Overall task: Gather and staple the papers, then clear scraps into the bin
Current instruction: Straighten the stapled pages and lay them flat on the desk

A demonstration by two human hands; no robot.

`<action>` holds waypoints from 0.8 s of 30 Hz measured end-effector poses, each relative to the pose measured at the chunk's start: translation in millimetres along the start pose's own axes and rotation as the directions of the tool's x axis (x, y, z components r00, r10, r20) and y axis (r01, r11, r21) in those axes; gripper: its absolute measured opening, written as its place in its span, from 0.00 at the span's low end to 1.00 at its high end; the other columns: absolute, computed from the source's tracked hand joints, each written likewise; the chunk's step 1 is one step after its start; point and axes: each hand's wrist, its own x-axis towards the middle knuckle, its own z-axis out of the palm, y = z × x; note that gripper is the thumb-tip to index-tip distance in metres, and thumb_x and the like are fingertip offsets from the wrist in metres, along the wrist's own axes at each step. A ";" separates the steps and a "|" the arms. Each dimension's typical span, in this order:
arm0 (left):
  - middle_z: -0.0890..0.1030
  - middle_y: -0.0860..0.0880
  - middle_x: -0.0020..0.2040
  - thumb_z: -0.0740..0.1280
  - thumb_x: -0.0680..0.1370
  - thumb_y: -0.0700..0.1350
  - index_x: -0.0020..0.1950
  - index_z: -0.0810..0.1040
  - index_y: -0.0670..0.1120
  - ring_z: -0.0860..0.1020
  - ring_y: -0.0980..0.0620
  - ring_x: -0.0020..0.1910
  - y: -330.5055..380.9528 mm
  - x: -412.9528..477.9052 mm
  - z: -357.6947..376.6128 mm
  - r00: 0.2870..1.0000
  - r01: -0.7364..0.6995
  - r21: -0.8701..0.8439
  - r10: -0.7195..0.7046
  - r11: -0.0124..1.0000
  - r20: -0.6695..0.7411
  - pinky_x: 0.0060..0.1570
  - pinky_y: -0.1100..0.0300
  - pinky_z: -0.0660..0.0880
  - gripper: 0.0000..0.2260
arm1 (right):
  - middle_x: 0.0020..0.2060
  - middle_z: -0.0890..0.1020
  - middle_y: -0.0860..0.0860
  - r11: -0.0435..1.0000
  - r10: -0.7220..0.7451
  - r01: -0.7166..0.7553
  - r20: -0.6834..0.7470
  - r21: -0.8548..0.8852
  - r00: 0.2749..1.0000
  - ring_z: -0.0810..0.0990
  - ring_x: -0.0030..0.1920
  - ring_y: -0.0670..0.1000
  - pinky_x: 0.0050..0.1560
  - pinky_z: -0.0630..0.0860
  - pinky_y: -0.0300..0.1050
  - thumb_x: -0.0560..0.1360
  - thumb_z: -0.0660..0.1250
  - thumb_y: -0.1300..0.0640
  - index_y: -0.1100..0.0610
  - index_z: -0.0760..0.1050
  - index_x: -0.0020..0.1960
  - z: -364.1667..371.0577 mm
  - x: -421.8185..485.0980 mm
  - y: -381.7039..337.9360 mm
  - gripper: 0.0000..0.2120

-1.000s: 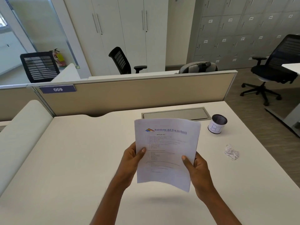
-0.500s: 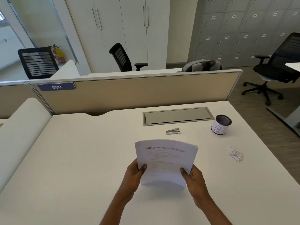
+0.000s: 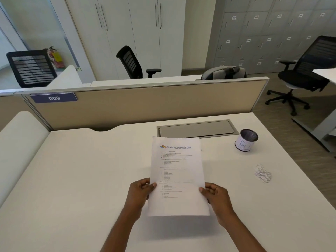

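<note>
Your left hand point(image 3: 141, 192) pinches the left edge of the white printed papers point(image 3: 177, 176), held over the near middle of the white desk point(image 3: 72, 179); your right hand point(image 3: 216, 196) grips their right edge. Further right lie white crumpled paper scraps point(image 3: 263, 174), with the black mesh bin point(image 3: 246, 140) beyond them.

The top sheet of the papers point(image 3: 177, 171) carries the printed heading "Rainbow Art Pre School" beside a small rainbow logo, its body lines too small to read, the blue plate point(image 3: 53, 97) on the partition reads "009", and the mesh cup point(image 3: 245, 140) bears a handwritten "B".
</note>
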 end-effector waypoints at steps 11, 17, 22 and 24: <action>0.89 0.42 0.59 0.68 0.85 0.38 0.65 0.84 0.41 0.88 0.42 0.59 1.8 6.2 -26.8 0.990 0.098 -0.072 -0.090 0.993 0.107 0.58 0.52 0.85 0.10 | 0.49 0.90 0.56 0.998 0.052 -0.054 0.045 0.045 0.998 0.86 0.57 0.64 0.66 0.76 0.66 0.77 0.74 0.65 0.59 0.85 0.56 17.8 14.8 0.3 0.08; 0.90 0.41 0.55 0.70 0.82 0.35 0.60 0.86 0.37 0.89 0.45 0.52 -5.6 4.4 -39.5 0.994 0.111 -0.079 -0.110 0.991 0.015 0.50 0.57 0.86 0.08 | 0.48 0.90 0.54 0.999 0.035 -0.034 0.075 -0.012 0.997 0.86 0.55 0.63 0.63 0.78 0.65 0.77 0.74 0.63 0.57 0.85 0.56 26.4 18.3 -1.7 0.08; 0.91 0.41 0.51 0.69 0.82 0.33 0.56 0.87 0.39 0.90 0.43 0.49 -18.3 -2.6 -59.6 0.990 0.112 -0.018 -0.113 0.994 -0.081 0.48 0.55 0.86 0.08 | 0.47 0.89 0.54 0.993 0.065 -0.057 0.074 -0.100 0.995 0.87 0.47 0.55 0.58 0.82 0.59 0.78 0.73 0.65 0.56 0.86 0.50 44.5 18.3 12.6 0.06; 0.91 0.41 0.51 0.69 0.82 0.33 0.56 0.87 0.40 0.89 0.43 0.49 -28.3 -6.7 -74.5 0.983 0.136 -0.012 -0.136 0.991 -0.124 0.49 0.53 0.86 0.08 | 0.46 0.88 0.57 0.986 0.099 -0.085 0.096 -0.145 0.990 0.86 0.46 0.55 0.56 0.84 0.56 0.77 0.72 0.67 0.57 0.86 0.50 54.2 15.9 23.9 0.07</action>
